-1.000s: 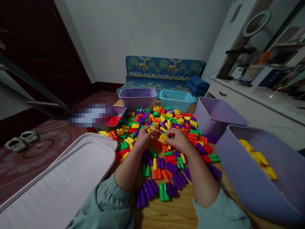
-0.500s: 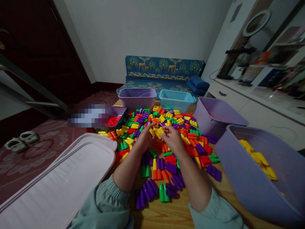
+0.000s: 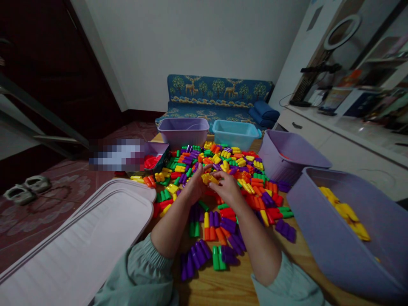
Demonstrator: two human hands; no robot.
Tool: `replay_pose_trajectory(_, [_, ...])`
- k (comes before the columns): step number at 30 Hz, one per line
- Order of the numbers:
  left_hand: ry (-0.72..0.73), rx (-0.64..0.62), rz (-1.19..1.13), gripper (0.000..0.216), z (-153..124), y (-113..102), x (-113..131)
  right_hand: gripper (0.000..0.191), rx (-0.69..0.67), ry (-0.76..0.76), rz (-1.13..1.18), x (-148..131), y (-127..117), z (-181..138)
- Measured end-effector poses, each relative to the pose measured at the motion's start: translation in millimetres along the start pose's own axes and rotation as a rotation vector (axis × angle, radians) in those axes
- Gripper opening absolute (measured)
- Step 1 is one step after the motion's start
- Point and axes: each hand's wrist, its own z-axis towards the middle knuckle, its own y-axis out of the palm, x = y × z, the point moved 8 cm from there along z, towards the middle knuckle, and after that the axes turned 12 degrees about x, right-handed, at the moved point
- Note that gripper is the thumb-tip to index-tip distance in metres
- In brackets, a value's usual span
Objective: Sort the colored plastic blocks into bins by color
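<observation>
Between my two hands, over the middle of the pile, are yellow plastic building pieces [image 3: 209, 179] shaped like joined rounded pegs. My left hand [image 3: 195, 183] is closed around their left side, thumb up. From the right, my right hand [image 3: 227, 185] grips the same yellow pieces with its fingertips. Below and around both hands lie many loose building pieces in purple, green, red, orange and yellow. Nearest to me are a purple row [image 3: 195, 260] and a green pair [image 3: 219, 258] on the wooden table [image 3: 210, 291].
A large purple bin [image 3: 306, 238] with yellow pieces stands at right. Behind it is another purple bin [image 3: 270, 157]. At the back are a purple bin [image 3: 183, 136] and a blue bin [image 3: 236, 135]. Pale lids [image 3: 95, 242] lie at left, near a box [image 3: 165, 155] with red pieces.
The yellow pieces have turned and sit closer together between my hands. My right fingers have shifted slightly left, towards my left hand.
</observation>
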Motion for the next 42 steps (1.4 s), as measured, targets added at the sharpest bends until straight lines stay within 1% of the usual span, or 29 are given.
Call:
replay_pose_trajectory(2, [-0.002, 0.012, 0.009, 0.065, -0.3, -1.0, -0.5, 0.024, -0.035, 0.000, 0.037, -4.2, 5.0, -3.1])
replay_pose_trajectory(5, [0.008, 0.021, 0.022, 0.064, -0.8, -1.8, -1.0, 0.020, -0.071, -0.044, 0.000, -10.8, 10.7, -6.8])
replay_pose_trajectory(8, [0.026, 0.015, 0.009, 0.065, -1.5, -0.7, -0.2, 0.019, -0.033, -0.092, -0.051, -15.3, 10.4, -7.7])
replay_pose_trajectory(10, [0.032, 0.010, 0.004, 0.065, -1.7, 0.4, 0.0, 0.024, 0.002, -0.113, -0.043, -17.7, 8.9, -8.0])
replay_pose_trajectory(12, [0.041, 0.005, 0.006, 0.064, -1.2, 1.3, 0.3, 0.033, 0.017, -0.121, 0.003, -19.6, 8.3, -8.7])
replay_pose_trajectory(16, [0.067, 0.010, 0.037, 0.063, 2.0, 0.5, -1.1, 0.054, -0.012, -0.103, 0.066, -19.9, 11.1, -9.8])
replay_pose_trajectory(18, [0.099, 0.025, 0.075, 0.060, 3.6, -1.3, -1.1, 0.056, -0.019, -0.075, 0.031, -15.8, 12.2, -8.7])
replay_pose_trajectory(20, [0.130, 0.044, 0.101, 0.058, 4.7, -3.5, -0.3, 0.052, -0.004, -0.049, 0.001, -10.6, 11.5, -6.5])
replay_pose_trajectory(23, [0.128, 0.050, 0.118, 0.058, 6.1, -5.4, -1.7, 0.045, 0.064, 0.036, 0.054, -0.3, 6.5, -3.4])
replay_pose_trajectory(26, [0.142, 0.054, 0.144, 0.057, 8.2, -7.4, -1.7, 0.049, 0.112, 0.214, 0.196, 13.2, 4.2, -5.2])
replay_pose_trajectory(29, [0.203, 0.067, 0.184, 0.052, 10.0, -9.4, 1.8, 0.056, 0.153, 0.415, 0.442, 21.0, 5.6, -10.9])
replay_pose_trajectory(30, [0.221, 0.072, 0.199, 0.051, 10.3, -9.7, 2.8, 0.055, 0.168, 0.468, 0.543, 21.0, 6.3, -12.3])
replay_pose_trajectory(32, [0.247, 0.090, 0.225, 0.050, 10.0, -10.3, 4.6, 0.046, 0.205, 0.535, 0.719, 17.5, 4.7, -11.8])
replay_pose_trajectory(34, [0.262, 0.116, 0.255, 0.049, 8.8, -11.0, 6.1, 0.031, 0.304, 0.559, 0.849, 12.9, -6.9, -7.5])
replay_pose_trajectory(36, [0.265, 0.133, 0.291, 0.048, 7.4, -11.4, 6.7, 0.021, 0.465, 0.548, 0.961, 8.0, -29.9, -1.9])
replay_pose_trajectory(38, [0.261, 0.142, 0.320, 0.048, 6.5, -12.1, 7.0, 0.016, 0.616, 0.491, 1.081, -0.1, -60.3, 3.5])
replay_pose_trajectory(41, [0.256, 0.175, 0.317, 0.047, 6.8, -16.2, 7.7, 0.005, 0.807, 0.367, 1.219, -14.6, -112.6, 6.4])
replay_pose_trajectory(42, [0.251, 0.188, 0.307, 0.048, 7.3, -17.7, 7.6, 0.007, 0.867, 0.299, 1.240, -20.5, -131.2, 5.6])
